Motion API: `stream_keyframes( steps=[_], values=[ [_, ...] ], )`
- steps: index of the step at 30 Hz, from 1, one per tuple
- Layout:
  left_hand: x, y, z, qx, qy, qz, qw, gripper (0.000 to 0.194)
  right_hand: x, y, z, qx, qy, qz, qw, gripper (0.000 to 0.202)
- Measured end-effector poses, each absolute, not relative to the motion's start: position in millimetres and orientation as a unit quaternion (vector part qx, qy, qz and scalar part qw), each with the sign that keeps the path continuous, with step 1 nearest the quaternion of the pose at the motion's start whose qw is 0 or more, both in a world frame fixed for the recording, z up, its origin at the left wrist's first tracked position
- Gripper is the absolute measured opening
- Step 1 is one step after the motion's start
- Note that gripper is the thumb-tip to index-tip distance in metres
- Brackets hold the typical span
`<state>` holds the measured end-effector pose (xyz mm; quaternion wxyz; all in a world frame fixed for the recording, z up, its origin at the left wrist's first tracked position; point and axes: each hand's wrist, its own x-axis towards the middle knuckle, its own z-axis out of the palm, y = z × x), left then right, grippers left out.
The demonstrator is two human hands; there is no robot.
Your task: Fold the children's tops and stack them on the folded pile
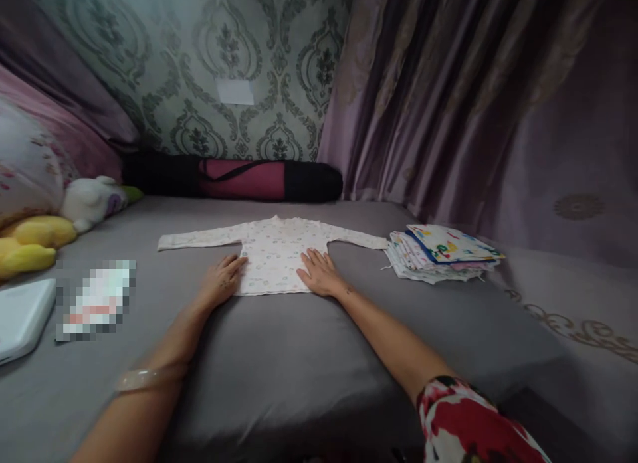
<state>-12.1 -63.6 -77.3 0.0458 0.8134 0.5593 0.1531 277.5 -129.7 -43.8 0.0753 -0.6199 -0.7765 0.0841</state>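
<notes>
A small white long-sleeved shirt (279, 257) with a fine print lies flat on the grey sheet, both sleeves stretched out to the sides. My left hand (223, 278) rests at the shirt's lower left edge, its fingers touching the cloth. On the lower right part of the shirt my right hand (319, 272) lies flat with its fingers apart. Right of the shirt is a stack of folded clothes (438, 254), with a colourful printed piece on top; the right sleeve's cuff reaches its edge.
A black and dark red long bag (242, 179) lies along the wall. At the left are a white plush toy (92, 200), a yellow plush (37, 240), a white object (24, 317) and a blurred-out item (100, 300). Curtains (448, 104) hang at the right.
</notes>
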Motion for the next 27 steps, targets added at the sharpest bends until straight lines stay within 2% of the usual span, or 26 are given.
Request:
stream_keyframes(
  steps=[8,18,27],
  values=[
    [-16,-59,-81,0.815,0.533,0.213,0.075,0.054,278,-127,-44,-0.622,-0.772,0.103,0.079,0.066],
    [-20,-55,-89,0.822,0.521,0.218,0.071,0.058,282,-127,-43,-0.614,-0.774,0.126,0.091,0.066],
    [-19,-55,-90,0.822,0.520,0.221,0.073,0.055,285,-128,-45,-0.607,-0.779,0.126,0.096,0.067]
  ],
)
